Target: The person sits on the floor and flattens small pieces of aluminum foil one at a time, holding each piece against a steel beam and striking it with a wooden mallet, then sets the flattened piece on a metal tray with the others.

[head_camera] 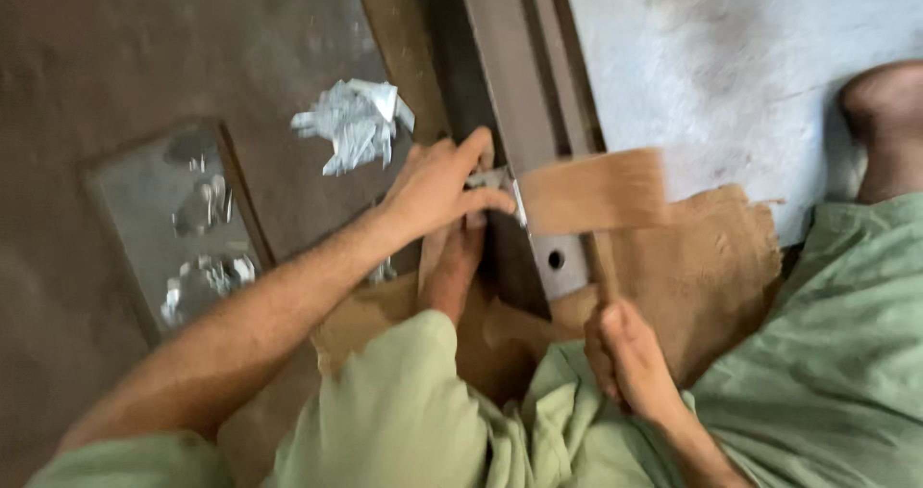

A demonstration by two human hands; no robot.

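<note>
Hands at work on a long dark metal frame bar (524,113), which lies on the floor and runs away from the person. Left hand (437,185) reaches forward, thumb and fingers pinched on a small silvery metal fitting (495,178) at the bar's left edge, likely steadying it against the blow. Right hand (625,353) is clenched low on the thin handle of a wooden mallet with a blocky brown head (596,192); head is blurred, hanging just right of the pinched fitting, directly over the bar. Low grip on the handle suggests room for swing.

Below the mallet head, the bar's near end shows a pale flat plate with a round hole (558,257). A bare foot (452,257) lies just under the left hand against the bar, probably bracing it. Brown sacking (716,257) is spread under the bar's near end, between the hands.

Left of the left hand: crumpled silvery wrapping (356,123), and farther off a shallow rectangular tray of small shiny hardware (183,224), within reach.
</note>
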